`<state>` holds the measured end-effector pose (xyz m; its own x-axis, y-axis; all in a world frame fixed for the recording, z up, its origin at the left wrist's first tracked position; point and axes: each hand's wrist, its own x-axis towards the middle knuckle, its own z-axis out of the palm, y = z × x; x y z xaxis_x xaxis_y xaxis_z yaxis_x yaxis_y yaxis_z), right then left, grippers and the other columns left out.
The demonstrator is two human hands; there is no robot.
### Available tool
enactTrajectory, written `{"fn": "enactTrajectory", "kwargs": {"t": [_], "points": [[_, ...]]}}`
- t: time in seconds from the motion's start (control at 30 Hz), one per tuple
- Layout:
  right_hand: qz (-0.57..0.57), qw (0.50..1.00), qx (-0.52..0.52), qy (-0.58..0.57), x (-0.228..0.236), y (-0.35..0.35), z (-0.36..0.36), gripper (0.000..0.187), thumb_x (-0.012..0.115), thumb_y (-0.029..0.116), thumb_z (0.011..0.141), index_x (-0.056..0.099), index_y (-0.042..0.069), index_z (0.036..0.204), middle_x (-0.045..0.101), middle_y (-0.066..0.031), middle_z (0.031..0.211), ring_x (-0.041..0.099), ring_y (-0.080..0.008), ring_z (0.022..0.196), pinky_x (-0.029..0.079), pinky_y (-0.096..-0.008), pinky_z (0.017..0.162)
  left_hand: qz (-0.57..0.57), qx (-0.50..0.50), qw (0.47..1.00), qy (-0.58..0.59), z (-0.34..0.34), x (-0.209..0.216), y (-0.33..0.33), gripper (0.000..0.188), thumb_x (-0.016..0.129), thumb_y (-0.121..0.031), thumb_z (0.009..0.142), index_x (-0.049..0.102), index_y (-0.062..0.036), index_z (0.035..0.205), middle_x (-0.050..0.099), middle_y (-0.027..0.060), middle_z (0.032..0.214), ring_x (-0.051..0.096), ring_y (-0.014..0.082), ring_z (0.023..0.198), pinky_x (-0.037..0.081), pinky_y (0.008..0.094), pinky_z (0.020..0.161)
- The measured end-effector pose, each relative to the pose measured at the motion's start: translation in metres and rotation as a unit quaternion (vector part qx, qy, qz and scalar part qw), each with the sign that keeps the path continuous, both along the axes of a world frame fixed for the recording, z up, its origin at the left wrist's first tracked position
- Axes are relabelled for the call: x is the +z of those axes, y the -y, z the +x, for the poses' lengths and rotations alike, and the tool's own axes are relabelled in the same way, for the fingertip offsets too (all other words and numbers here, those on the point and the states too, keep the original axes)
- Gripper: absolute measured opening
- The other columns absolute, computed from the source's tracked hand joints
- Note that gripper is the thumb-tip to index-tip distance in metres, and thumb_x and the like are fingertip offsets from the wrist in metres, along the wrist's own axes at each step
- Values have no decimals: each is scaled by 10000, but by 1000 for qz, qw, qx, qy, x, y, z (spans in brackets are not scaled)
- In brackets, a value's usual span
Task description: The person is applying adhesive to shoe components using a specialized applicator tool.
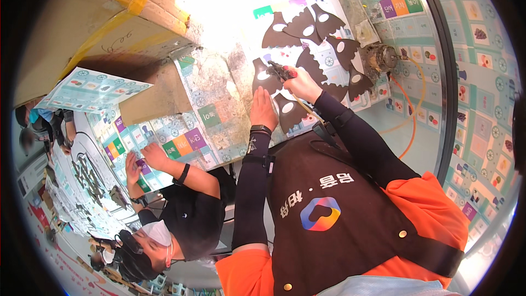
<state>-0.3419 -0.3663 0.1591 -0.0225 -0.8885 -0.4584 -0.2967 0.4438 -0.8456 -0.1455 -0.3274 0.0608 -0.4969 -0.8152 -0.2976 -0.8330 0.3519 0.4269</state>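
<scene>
My right hand (304, 85) is wrapped round a small black spray gun (280, 71) with red parts, its nozzle end over a dark brown cut-out piece (264, 76). A thin tan hose (304, 106) trails from beneath that hand towards my apron. Beside it my left hand (263, 109) lies with fingers stretched out, the tips at the lower edge of the same piece. Several more flat brown pieces (311, 67) with scalloped edges and white oval openings lie on the printed sheet (329, 10), some overlapping.
A round, grimy metal canister (381, 57) stands right of the sheet, near an orange hose (406, 93). Taped cardboard boxes (131, 27) rise at the far left. At my left a co-worker (186, 214) in black has both hands on the printed-paper-covered table (216, 131).
</scene>
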Motion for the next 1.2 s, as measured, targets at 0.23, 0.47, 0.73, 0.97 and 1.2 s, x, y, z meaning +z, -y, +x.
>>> {"fn": "enactTrajectory", "kwargs": {"t": [0.23, 0.47, 0.73, 0.97, 1.2], "points": [[15, 999, -38, 6, 7, -4, -6, 194, 566, 72, 729, 597, -6, 904, 643, -188, 786, 605, -336, 728, 484, -397, 718, -6, 0, 1000, 7, 0, 0, 0, 722, 580, -31, 772, 337, 77, 1443, 276, 224, 1548, 251, 363, 1446, 272, 391, 1186], [27, 999, -44, 14, 8, -13, -1, 214, 527, 72, 782, 612, -7, 962, 645, -175, 780, 610, -297, 721, 478, -382, 708, -4, 1, 1000, 5, 0, 0, -1, 725, 574, -28, 768, 333, 81, 1443, 276, 226, 1547, 255, 371, 1442, 270, 392, 1187], [-27, 999, 7, 27, -13, -10, 7, 165, 538, 48, 752, 576, 6, 907, 586, -118, 725, 546, -241, 661, 459, -362, 657, -23, -9, 1000, -13, 1, -2, 0, 717, 577, -27, 756, 340, 86, 1423, 290, 244, 1527, 268, 387, 1430, 272, 404, 1186], [-4, 1000, -22, 9, -4, -24, -5, 167, 565, 29, 725, 579, 23, 891, 577, -76, 735, 546, -177, 667, 459, -343, 591, -23, -6, 1000, 1, 2, -2, 0, 698, 592, -42, 764, 369, 74, 1415, 300, 227, 1527, 268, 379, 1436, 308, 407, 1169], [81, 978, -114, 155, 35, -55, -64, 315, 579, 24, 768, 585, 14, 1082, 670, -31, 845, 606, -98, 694, 441, -242, 481, -102, 42, 992, -56, -16, 13, 2, 497, 599, -36, 786, 538, 36, 1274, 511, 205, 1326, 481, 369, 1242, 419, 440, 1036]]}}
